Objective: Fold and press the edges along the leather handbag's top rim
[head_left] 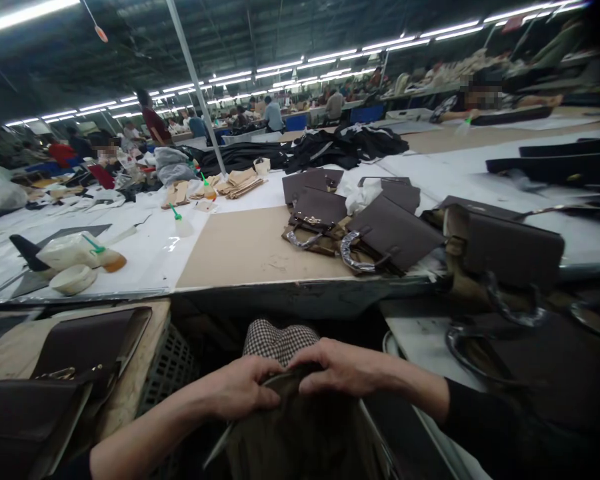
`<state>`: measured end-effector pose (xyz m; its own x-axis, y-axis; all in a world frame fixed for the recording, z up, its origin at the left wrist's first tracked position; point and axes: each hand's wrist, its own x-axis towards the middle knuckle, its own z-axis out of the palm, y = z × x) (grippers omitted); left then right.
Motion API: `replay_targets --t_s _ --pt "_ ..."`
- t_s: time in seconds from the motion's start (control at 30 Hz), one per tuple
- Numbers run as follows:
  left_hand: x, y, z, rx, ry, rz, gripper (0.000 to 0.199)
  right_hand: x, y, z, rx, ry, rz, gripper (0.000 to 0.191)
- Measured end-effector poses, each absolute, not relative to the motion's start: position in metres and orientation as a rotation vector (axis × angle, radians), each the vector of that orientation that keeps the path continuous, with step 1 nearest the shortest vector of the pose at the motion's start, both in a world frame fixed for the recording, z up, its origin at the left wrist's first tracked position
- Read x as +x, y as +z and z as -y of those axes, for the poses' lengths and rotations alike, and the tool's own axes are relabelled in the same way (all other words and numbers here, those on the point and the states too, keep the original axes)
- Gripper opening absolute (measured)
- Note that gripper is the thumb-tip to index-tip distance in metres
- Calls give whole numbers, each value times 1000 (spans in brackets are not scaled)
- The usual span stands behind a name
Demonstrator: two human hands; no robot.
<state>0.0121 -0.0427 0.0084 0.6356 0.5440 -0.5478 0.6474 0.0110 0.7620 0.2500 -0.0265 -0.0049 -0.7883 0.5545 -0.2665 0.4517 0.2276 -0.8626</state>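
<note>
Both of my hands grip the far edge of a dark olive-brown bag piece [305, 440] on my lap. My left hand [240, 387] pinches that edge between thumb and fingers. Close beside it, my right hand [335, 367] holds the same edge with thumb below and fingers curled over. The piece spreads toward me, and its near end runs out of view. Checked cloth [277, 337] shows just beyond my hands.
Brown handbags [400, 227] with wrapped handles lie on the worktable [240, 247]; more bags [515, 247] stand at the right. Dark bag pieces [90, 340] rest on a left-hand board above a plastic crate [167, 360]. Glue bottles [113, 259] stand at the left. Co-workers sit farther back.
</note>
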Motion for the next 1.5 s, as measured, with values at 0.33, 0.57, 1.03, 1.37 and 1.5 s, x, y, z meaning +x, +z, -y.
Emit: replay_targets --t_s 0.33,0.57,1.03,1.37,1.5 --pt "24 16 47 2350 -338 -962 45 247 -17 26 -877 1343 2641 23" --pt "28 17 48 2275 -422 -1039 46 286 0 35 -1297 1267 2751 25" --pt "1 59 47 2334 -625 -1379 36 300 23 130 -1702 1332 2213 27" --pt "72 44 15 2299 -178 -786 43 296 -23 128 -1590 1282 1737 29" --pt "108 24 5 2106 -156 -656 23 305 -27 127 -1560 1304 1688 27"
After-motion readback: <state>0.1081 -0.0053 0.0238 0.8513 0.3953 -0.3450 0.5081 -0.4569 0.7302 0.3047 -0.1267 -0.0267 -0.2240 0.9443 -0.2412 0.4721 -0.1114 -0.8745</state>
